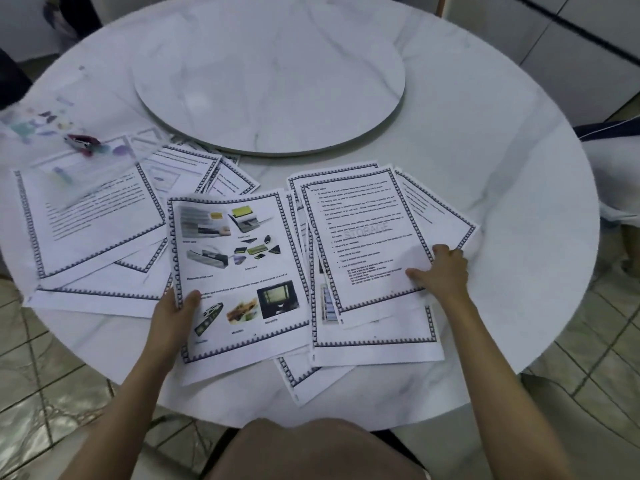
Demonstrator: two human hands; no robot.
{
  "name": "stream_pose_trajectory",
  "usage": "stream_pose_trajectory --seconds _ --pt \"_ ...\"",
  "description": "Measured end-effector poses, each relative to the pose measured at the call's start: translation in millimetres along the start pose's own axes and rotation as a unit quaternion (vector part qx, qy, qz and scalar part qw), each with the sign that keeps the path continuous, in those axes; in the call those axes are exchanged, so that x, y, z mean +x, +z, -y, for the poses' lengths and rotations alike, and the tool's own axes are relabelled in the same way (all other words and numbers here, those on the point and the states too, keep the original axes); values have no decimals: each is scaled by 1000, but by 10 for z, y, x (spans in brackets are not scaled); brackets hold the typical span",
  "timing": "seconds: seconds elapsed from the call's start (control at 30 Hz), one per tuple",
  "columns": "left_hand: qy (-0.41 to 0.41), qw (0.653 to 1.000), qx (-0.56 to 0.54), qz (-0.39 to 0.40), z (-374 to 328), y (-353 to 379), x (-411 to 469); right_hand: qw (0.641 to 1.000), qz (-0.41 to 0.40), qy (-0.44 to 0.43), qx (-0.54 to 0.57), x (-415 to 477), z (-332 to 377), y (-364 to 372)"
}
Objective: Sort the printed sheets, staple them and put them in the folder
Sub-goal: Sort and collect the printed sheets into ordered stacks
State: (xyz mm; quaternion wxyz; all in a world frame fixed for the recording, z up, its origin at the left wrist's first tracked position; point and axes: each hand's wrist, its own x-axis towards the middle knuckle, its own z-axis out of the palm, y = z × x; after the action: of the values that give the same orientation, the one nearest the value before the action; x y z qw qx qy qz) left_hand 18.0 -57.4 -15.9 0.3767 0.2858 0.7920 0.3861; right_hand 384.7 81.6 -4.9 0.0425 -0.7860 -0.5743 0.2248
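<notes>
So the printed sheets (104, 220) are fanned out all over the round marble counter (502, 150). The left hand (173, 313) pinches the left edge of a photo page (239, 258), thumb on top. The right hand (441, 271) grips the right edge of a text page (363, 237) topping the right pile. The stapler (81, 143) sits on the clear folder (45, 123) at far left, pretty blurry.

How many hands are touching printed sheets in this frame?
2. The left hand grips the lower left edge of the white sheet printed with colour photos; the right hand grips the right edge of the white text sheet. Neither is hidden.
</notes>
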Motion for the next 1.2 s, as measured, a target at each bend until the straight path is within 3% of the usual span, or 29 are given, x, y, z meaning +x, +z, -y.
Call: stream_pose_trajectory --seconds 0.13,0.37,0.53,0.83,1.2 --pt "5 999 1 -32 8 2 -100 994 -10 -25 106 110 -78 -4" --pt "1 996 -18 -90 26 -103 -319 980 -21 -103 171 144 -181 -90" --pt "-3 993 -50 -111 5 -292 -377 963 -22 -73 258 124 -205 -179" --pt "5 994 -108 -25 51 -382 -339 915 -8 -106 389 -95 133 -166" --pt "-21 985 -162 50 128 -240 -306 939 82 -148 300 -708 815 559"
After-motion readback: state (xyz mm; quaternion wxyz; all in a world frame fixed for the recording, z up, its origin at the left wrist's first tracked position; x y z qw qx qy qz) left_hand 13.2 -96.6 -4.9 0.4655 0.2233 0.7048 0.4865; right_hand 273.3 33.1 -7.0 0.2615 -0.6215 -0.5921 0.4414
